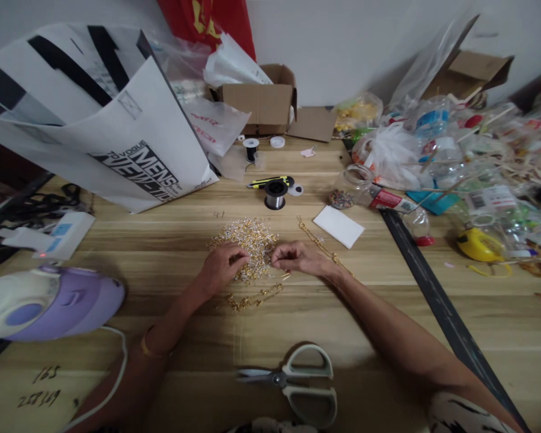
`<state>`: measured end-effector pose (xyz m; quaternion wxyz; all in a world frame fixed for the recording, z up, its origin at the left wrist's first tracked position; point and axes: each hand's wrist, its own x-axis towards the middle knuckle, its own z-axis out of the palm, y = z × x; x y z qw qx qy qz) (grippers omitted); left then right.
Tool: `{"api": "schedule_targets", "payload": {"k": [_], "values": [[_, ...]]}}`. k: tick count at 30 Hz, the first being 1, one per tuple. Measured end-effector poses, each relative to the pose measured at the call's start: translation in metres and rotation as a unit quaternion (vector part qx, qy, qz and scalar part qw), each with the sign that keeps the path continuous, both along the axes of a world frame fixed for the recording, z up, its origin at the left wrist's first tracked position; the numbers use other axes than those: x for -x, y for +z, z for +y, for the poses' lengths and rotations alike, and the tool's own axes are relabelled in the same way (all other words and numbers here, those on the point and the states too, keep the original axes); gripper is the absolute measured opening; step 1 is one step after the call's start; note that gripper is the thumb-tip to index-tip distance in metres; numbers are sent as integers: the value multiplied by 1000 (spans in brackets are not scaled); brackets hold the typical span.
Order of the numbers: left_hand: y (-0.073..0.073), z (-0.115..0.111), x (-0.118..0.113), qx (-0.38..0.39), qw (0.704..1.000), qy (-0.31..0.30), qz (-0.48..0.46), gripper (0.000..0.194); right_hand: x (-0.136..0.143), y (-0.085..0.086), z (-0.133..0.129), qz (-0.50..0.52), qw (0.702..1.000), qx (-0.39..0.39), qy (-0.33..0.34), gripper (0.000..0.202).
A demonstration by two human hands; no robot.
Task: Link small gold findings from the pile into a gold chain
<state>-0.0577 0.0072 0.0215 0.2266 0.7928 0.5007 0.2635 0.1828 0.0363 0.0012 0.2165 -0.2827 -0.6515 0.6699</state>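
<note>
A heap of small gold and silver beaded pieces lies on the wooden table. At its left edge is my left hand, fingers pinched together; what they hold, if anything, is too small to name. My right hand is at the heap's right edge, also in a pinch, its content too small to make out. Below the heap lies a short gold chain. Another gold chain runs beside and partly behind my right hand. White-handled scissors rest near the front edge.
Behind the heap are a wire spool, a yellow cutter, a white pad and a bead jar. A large bag and a purple-white device stand left. Plastic bottles and bags crowd the right.
</note>
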Motion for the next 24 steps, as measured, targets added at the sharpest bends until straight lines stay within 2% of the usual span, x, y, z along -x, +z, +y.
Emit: {"api": "schedule_targets", "payload": {"k": [24], "values": [[5,-1,-1,33,999,18,-30,22,0,2,-1,-13,1000,-7,-9,25]]}}
